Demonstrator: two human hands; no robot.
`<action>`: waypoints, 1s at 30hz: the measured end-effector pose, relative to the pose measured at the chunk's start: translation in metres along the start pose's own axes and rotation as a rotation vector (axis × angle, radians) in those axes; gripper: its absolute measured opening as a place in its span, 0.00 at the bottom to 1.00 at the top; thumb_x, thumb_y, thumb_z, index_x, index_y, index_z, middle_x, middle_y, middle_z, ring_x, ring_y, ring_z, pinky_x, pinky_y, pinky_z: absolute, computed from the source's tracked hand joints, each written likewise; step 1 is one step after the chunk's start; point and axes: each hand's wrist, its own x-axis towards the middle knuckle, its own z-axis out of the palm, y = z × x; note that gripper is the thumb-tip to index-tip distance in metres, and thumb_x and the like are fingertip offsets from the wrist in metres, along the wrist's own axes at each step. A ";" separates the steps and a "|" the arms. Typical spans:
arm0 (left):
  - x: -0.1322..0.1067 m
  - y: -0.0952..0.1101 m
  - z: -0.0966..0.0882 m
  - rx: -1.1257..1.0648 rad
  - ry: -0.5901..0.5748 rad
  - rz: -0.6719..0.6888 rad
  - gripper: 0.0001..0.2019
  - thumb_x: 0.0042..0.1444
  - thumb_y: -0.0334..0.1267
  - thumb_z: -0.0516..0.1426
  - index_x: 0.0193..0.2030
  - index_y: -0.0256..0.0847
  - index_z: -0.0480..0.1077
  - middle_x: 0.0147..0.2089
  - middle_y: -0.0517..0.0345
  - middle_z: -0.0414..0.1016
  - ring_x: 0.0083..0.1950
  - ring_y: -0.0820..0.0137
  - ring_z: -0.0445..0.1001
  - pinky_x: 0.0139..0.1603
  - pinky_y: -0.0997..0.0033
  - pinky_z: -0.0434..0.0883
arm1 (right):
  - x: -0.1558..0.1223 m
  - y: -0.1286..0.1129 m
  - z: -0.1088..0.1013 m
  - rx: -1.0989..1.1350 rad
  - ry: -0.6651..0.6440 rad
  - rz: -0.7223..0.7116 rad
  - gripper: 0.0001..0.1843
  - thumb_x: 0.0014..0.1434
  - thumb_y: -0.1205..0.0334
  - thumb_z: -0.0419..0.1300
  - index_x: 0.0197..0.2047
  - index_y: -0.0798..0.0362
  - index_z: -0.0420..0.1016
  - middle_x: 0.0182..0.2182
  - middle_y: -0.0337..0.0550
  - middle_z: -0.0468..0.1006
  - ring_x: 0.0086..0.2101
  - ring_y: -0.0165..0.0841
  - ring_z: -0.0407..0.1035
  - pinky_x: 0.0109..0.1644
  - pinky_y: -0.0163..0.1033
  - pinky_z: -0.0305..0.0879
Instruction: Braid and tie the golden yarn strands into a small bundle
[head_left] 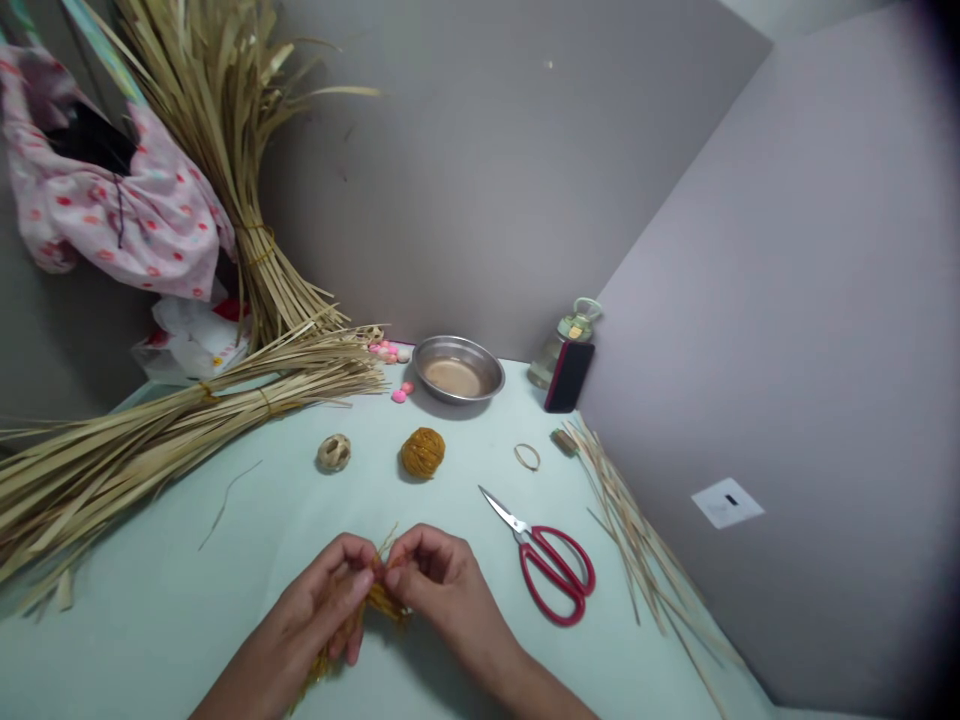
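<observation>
My left hand and my right hand meet low over the pale table, fingertips pinched together on a small bundle of orange-yellow straw strips. Loose ends of the strips poke up between the fingers and trail down under my left palm. Red-handled scissors lie shut just right of my right hand. Beyond the hands sit an orange woven ball and a smaller tan woven ball.
Long bundles of dry straw lie across the left; another sheaf leans in the back corner by a pink cloth. A metal bowl, pink beads, a bottle, a dark phone, a ring and thin strips sit by the walls.
</observation>
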 end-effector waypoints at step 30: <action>0.001 0.000 -0.002 0.061 0.049 -0.002 0.12 0.62 0.50 0.54 0.35 0.44 0.67 0.24 0.69 0.64 0.23 0.74 0.63 0.25 0.74 0.59 | -0.019 -0.020 -0.001 -0.510 -0.106 -0.267 0.03 0.58 0.64 0.60 0.36 0.54 0.75 0.30 0.38 0.72 0.32 0.30 0.66 0.39 0.35 0.63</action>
